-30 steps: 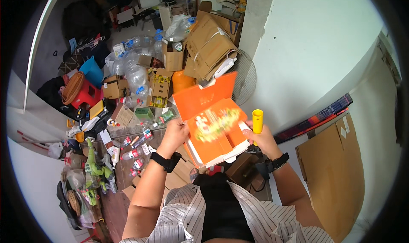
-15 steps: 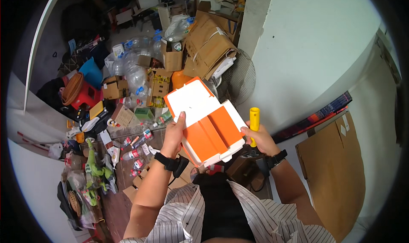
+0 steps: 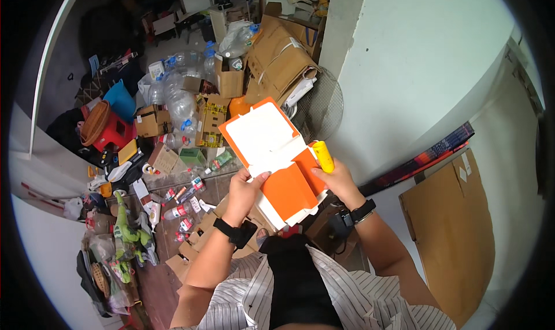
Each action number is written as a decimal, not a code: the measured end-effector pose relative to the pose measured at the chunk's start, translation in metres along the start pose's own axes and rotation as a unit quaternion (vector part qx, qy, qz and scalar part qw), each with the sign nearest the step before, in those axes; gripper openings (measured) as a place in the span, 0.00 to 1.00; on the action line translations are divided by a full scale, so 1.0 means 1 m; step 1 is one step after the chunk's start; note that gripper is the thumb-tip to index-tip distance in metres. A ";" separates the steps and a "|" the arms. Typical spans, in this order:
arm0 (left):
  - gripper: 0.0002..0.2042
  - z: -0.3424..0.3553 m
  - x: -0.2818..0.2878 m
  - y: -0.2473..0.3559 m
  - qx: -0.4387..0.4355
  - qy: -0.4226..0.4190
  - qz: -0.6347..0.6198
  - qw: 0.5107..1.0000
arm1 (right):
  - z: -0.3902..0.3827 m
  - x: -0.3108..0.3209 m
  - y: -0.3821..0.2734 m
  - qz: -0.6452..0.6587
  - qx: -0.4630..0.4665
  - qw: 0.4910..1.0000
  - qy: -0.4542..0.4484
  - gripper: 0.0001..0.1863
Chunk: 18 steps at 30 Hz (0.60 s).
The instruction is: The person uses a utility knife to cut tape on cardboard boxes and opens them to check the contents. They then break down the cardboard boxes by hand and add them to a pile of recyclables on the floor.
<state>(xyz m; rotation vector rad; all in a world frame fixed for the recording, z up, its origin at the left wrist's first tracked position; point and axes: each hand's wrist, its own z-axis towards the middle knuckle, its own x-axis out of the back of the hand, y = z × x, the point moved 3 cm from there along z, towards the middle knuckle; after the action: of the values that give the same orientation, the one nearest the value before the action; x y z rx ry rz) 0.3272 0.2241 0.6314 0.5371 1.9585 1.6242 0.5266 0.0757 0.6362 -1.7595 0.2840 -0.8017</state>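
Observation:
An orange and white cardboard box, unfolded with its flaps spread, is held up in front of my body. My left hand grips its left edge, thumb pressed on the upper face and fingers hidden beneath. My right hand is closed around a tool with a yellow cylindrical handle; the tool's other end is hidden. The thumb of that same hand also presses on the box's right side. Black straps with small dark devices circle both wrists.
Beyond the box lie clear plastic bottles, small cartons and stacked flattened cardboard. A round wire fan guard leans by the wall. A green toy dinosaur is at left; a large cardboard sheet stands at right.
The box has turned and its folded panels have opened further, showing more white inside. My left thumb has slid inward over it. The yellow handle has tipped and moved left with my right hand.

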 end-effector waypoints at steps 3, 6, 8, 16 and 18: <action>0.09 -0.003 0.005 0.002 -0.032 -0.011 -0.014 0.999 | 0.000 -0.001 -0.002 0.058 -0.060 0.993 -0.086 0.21; 0.10 -0.002 0.004 0.001 -0.036 -0.027 -0.025 0.999 | 0.001 -0.007 -0.002 0.121 -0.020 0.985 -0.124 0.21; 0.10 -0.003 0.002 0.002 -0.031 -0.038 -0.017 0.999 | 0.003 -0.007 -0.005 0.010 -0.030 0.995 -0.094 0.21; 0.11 -0.010 0.003 -0.007 0.012 -0.064 -0.012 0.998 | 0.002 0.009 -0.013 -0.159 0.055 0.985 0.049 0.19; 0.11 -0.011 0.007 -0.020 0.039 -0.046 -0.050 0.997 | 0.004 0.006 -0.003 -0.203 0.061 0.976 0.054 0.18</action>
<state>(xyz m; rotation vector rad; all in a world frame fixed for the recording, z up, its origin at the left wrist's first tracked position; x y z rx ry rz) 0.3156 0.2159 0.6128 0.5255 1.9545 1.4426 0.5328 0.0769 0.6409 -1.6816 -0.0582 -1.1837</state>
